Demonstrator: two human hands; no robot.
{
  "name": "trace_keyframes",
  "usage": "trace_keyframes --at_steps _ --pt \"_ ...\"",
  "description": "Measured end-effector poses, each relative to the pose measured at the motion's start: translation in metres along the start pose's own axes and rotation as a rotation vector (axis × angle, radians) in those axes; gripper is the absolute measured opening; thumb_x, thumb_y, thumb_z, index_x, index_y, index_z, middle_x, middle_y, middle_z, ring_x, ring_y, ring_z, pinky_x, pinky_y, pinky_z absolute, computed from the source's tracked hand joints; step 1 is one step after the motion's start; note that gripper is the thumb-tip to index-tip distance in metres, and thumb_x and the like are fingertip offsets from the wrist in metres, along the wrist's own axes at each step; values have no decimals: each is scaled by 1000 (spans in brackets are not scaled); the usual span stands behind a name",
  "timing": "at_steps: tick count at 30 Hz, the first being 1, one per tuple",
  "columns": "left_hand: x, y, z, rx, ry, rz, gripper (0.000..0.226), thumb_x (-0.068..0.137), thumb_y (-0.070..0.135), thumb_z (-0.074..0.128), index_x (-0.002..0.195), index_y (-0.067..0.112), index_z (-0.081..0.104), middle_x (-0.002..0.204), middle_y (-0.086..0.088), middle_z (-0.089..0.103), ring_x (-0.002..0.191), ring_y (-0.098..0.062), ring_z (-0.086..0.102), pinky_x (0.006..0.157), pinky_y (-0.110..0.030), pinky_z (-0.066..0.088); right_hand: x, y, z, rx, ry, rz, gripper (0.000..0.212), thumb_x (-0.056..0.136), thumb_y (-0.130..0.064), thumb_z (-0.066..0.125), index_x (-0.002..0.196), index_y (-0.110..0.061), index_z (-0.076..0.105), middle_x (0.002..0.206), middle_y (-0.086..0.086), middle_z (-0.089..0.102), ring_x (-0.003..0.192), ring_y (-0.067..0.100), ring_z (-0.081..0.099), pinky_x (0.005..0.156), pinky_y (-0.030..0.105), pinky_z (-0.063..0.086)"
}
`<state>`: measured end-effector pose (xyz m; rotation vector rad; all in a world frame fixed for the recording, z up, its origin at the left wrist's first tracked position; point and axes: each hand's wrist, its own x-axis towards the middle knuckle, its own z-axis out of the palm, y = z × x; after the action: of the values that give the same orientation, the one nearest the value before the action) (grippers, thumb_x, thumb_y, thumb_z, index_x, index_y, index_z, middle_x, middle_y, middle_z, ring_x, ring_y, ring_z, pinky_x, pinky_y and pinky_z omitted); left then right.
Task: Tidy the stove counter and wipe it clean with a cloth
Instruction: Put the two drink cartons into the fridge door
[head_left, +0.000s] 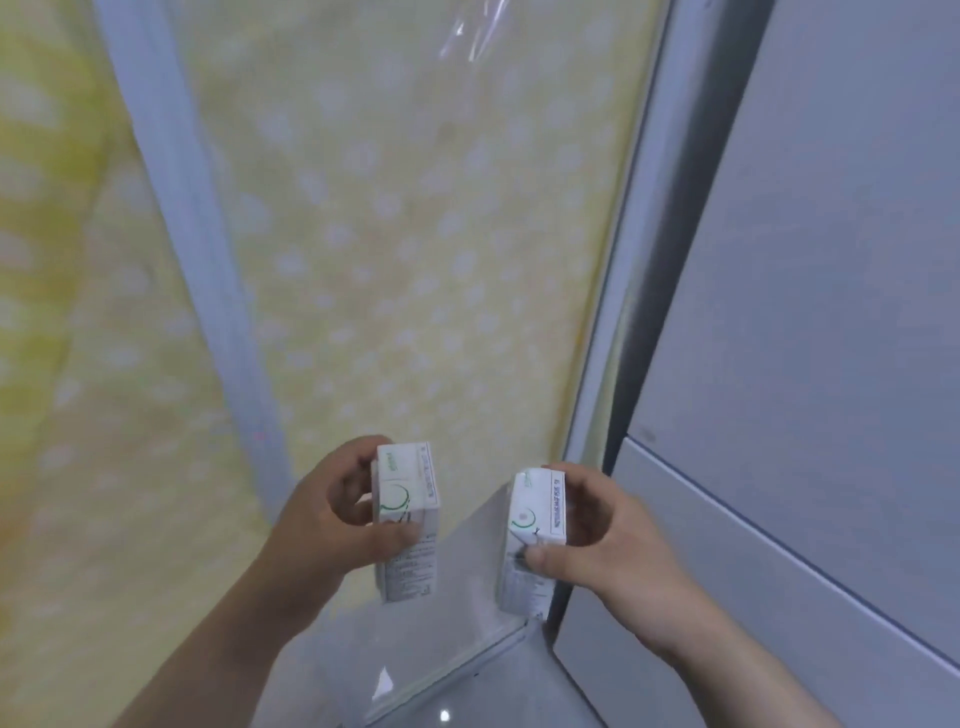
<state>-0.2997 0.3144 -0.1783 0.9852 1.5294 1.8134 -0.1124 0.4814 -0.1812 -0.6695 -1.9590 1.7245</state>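
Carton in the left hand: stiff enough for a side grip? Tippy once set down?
Probably stiff enough: the left hand grips the carton by its sides and the walls show no dent. Flat faces mean it should not roll. It is tall on a narrow base, so a push near the top may tip it. Weight cannot be judged.

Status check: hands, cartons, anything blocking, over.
Left hand grips one white carton. Right hand grips the other carton. Both over glossy ledge; grey panel close on right.
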Motion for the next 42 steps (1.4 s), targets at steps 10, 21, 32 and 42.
trace_keyframes --at_steps 10,21,32,42 --pt "171 -29 58 16 -384 -20 67 44 22 81 109 18 66 101 -5 73 90 -18 69 69 -24 54 63 -2 -76 -54 397 46 60 56 -8 82 112 -19 64 106 -2 74 103 15 68 93 34 52" --pt "301 -45 167 -76 -688 -5 75 42 25 84 116 26 66 109 5 72 93 -8 67 72 -19 53 92 -6 -142 -92 660 52 62 55 -12 82 113 -21 62 104 -4 74 102 13 68 87 31 54" --pt "362 -49 237 -49 -772 75 59 40 32 84 95 51 72 134 26 47 112 15 52 83 -8 46 107 -8 -216 -104 707 -10 62 55 -17 82 114 -21 67 109 1 73 106 20 68 102 46 49" --pt "395 -51 238 -164 -847 110 56 51 26 81 106 21 73 120 4 61 109 -13 62 84 -23 50 114 -20 -210 -88 779 -42 50 62 -6 78 108 -22 69 105 4 74 102 23 69 95 43 54"
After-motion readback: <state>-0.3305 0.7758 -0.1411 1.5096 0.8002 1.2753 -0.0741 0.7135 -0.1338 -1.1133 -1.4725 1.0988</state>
